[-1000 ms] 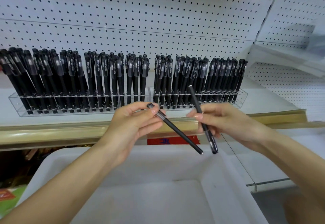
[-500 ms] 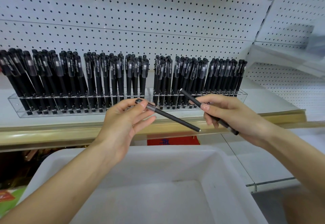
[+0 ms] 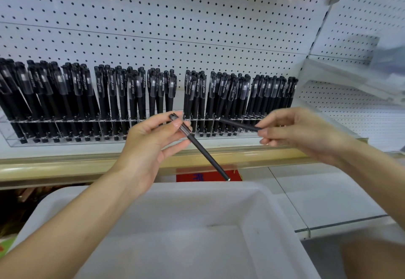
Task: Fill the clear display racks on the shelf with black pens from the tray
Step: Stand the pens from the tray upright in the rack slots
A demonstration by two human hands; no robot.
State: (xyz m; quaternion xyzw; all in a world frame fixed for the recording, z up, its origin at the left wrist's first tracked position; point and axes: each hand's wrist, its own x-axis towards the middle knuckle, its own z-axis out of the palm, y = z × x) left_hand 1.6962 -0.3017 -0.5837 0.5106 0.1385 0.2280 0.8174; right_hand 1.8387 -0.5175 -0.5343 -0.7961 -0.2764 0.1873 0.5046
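My left hand [image 3: 151,147] pinches a black pen [image 3: 203,154] near its capped end; the pen slants down to the right, its tip over the tray's far rim. My right hand [image 3: 295,134] pinches a second black pen [image 3: 238,124], which points left toward the right clear rack [image 3: 241,135]. The left clear rack [image 3: 65,142] and the right one stand side by side on the shelf [image 3: 87,154], both packed with several upright black pens. The white tray [image 3: 269,213] sits below my hands; no pens show in its visible part.
A white pegboard [image 3: 175,27] backs the shelf, whose front edge is a gold strip [image 3: 54,169]. A red label [image 3: 208,174] hangs under that strip. Another pegboard bay with a clear divider [image 3: 350,86] stands to the right. A white lower shelf [image 3: 328,202] lies right of the tray.
My right hand rose and turned its pen from upright to nearly level, tip toward the right rack. My left hand lifted its pen slightly, keeping it slanted over the tray.
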